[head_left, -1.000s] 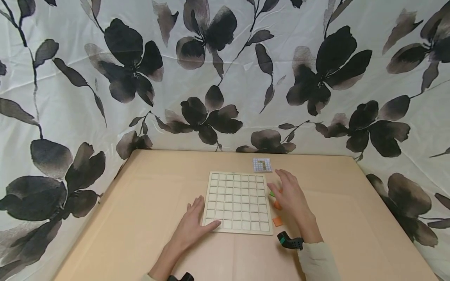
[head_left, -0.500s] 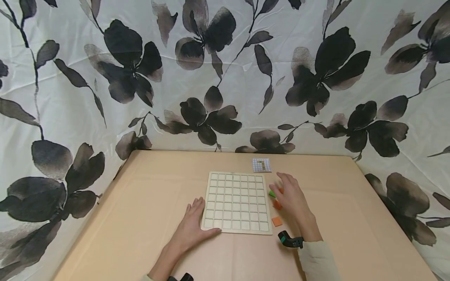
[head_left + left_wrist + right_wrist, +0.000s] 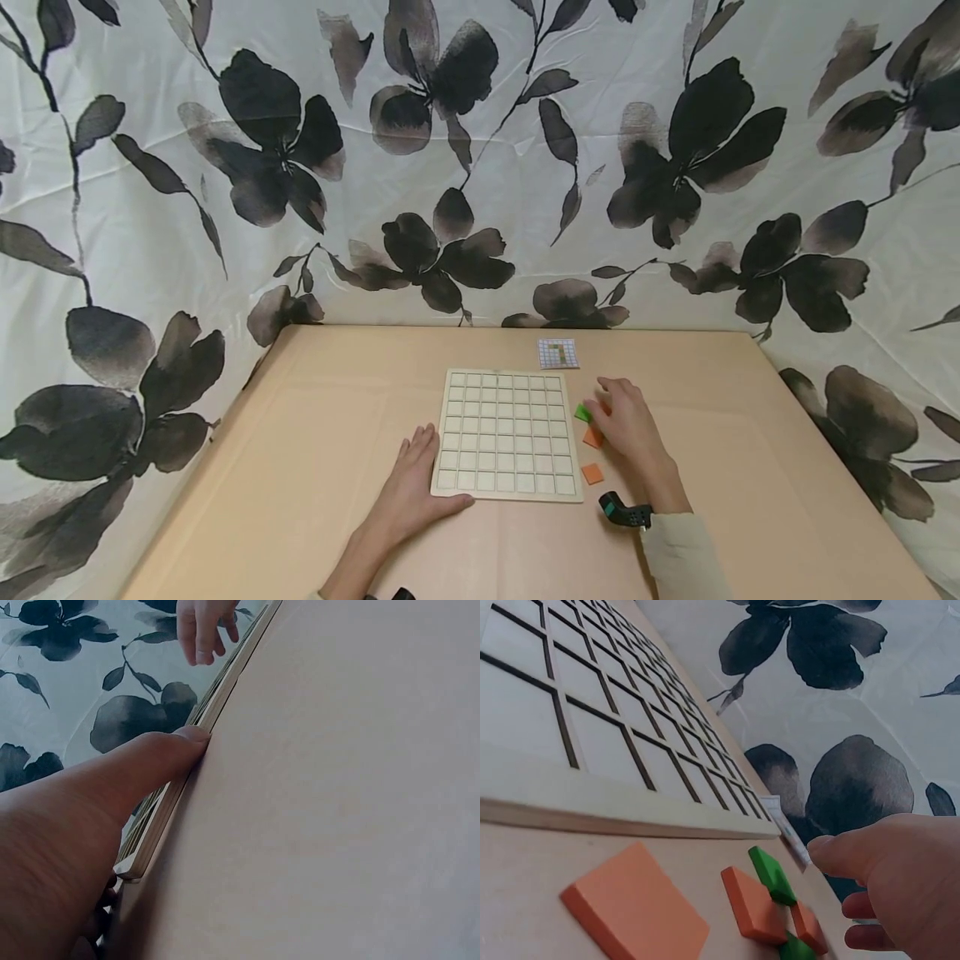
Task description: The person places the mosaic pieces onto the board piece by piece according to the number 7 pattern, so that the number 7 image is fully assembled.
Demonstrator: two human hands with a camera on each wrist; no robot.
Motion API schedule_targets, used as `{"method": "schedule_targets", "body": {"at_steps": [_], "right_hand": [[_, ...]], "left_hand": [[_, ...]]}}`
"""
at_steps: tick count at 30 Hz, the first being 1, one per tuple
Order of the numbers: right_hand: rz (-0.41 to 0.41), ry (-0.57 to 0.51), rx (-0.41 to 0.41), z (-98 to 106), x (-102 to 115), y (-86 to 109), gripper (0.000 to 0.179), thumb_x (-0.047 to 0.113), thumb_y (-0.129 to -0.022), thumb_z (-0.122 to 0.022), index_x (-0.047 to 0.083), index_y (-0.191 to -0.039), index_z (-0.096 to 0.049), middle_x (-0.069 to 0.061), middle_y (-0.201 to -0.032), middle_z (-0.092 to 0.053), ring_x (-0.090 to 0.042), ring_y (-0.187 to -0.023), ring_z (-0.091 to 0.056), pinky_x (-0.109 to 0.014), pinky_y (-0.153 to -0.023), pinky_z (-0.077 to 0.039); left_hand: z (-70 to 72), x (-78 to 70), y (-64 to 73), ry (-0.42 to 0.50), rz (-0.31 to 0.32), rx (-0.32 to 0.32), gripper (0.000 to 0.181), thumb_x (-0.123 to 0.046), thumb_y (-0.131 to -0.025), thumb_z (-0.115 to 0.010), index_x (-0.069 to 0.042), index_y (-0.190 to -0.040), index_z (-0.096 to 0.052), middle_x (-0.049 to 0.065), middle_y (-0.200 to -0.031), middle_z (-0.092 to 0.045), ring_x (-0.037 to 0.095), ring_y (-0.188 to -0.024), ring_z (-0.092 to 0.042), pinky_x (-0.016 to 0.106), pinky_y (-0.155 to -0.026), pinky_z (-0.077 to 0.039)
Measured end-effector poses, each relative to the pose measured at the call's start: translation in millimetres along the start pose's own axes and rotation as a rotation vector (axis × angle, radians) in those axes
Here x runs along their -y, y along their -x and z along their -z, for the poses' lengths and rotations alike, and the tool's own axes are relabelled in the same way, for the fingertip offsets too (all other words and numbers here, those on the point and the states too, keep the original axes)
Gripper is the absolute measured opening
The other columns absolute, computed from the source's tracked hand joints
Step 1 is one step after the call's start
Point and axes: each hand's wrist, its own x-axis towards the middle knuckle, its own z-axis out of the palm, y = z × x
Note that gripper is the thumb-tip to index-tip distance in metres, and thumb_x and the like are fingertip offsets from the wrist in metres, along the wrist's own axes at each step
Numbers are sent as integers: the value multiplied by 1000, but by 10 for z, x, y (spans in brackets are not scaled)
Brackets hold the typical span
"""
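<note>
A pale square board point(image 3: 506, 435) with a raised grid of cells lies flat mid-table. My left hand point(image 3: 408, 479) rests at its near left corner, fingers stretched along the left side. In the left wrist view the thumb point(image 3: 169, 754) presses the board's near edge. Right of the board, my right hand point(image 3: 633, 425) hovers over small square tiles, its fingers slightly bent, with nothing seen between them. A green tile point(image 3: 582, 412), an orange tile point(image 3: 592, 437) and a nearer orange tile point(image 3: 592, 474) show beside it. The right wrist view also shows another orange tile point(image 3: 810, 928) and a second green tile point(image 3: 796, 949).
Behind the board's far right corner lies a small card point(image 3: 558, 353) printed with a grid and a coloured figure. The wooden table point(image 3: 360, 375) ends at a white cloth point(image 3: 555, 250) with dark flowers. Bands with dark devices point(image 3: 625, 510) sit on the wrists.
My right hand has drifted slightly right and nearer, away from the board's edge, uncovering more of the tiles. The left thumb has slid from the board's top to its near edge.
</note>
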Motion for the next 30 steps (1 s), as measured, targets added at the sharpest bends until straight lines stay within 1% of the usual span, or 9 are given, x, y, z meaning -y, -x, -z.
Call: {"method": "schedule_targets", "body": {"at_steps": [5,11,16,21,23,30], "right_hand": [[7,25,-12,-2,-43,-5,53,29,-95,-65,-6,-134,-57,-25,-130,-58,-42,-121,-53,-57,-104,-51],[9,64,-25,12,-88,10,42,22,-93,-65,-5,-124,-64,-24,-119,-62,-40,-110,-56,-56,-94,-53],[-17,77,-5,11,-113,23,39,24,-92,-66,-4,-119,-67,-19,-109,-62,-33,-99,-55,-50,-85,-54],[-29,79,1,2,-128,22,36,24,-91,-66,-3,-115,-69,-15,-100,-61,-29,-92,-52,-41,-77,-50],[-27,77,3,-1,-132,21,34,23,-91,-66,-3,-113,-70,-14,-100,-62,-29,-92,-53,-41,-77,-50],[-19,49,19,-7,-142,12,31,21,-94,-66,-3,-113,-69,-18,-106,-64,-32,-97,-55,-48,-85,-53]], "left_hand": [[-3,2,-2,-3,1,-3,117,-59,-68,-84,4,-153,-35,21,-164,-27,32,-156,-17,48,-131,-13],[-4,8,-4,1,-5,-6,117,-59,-68,-84,5,-153,-35,21,-164,-26,33,-156,-17,48,-131,-13],[-10,15,-5,1,-11,-10,117,-59,-68,-84,5,-152,-35,22,-164,-27,33,-156,-18,48,-131,-13],[-11,19,-6,-5,-20,-13,116,-57,-68,-85,5,-152,-35,22,-163,-27,33,-156,-18,48,-131,-13],[-11,20,-4,-7,-22,-15,116,-57,-68,-85,4,-152,-36,22,-163,-28,33,-156,-19,48,-131,-13],[-13,29,-5,-18,-25,-23,116,-59,-68,-84,4,-152,-36,21,-163,-29,32,-156,-20,48,-131,-14]]}}
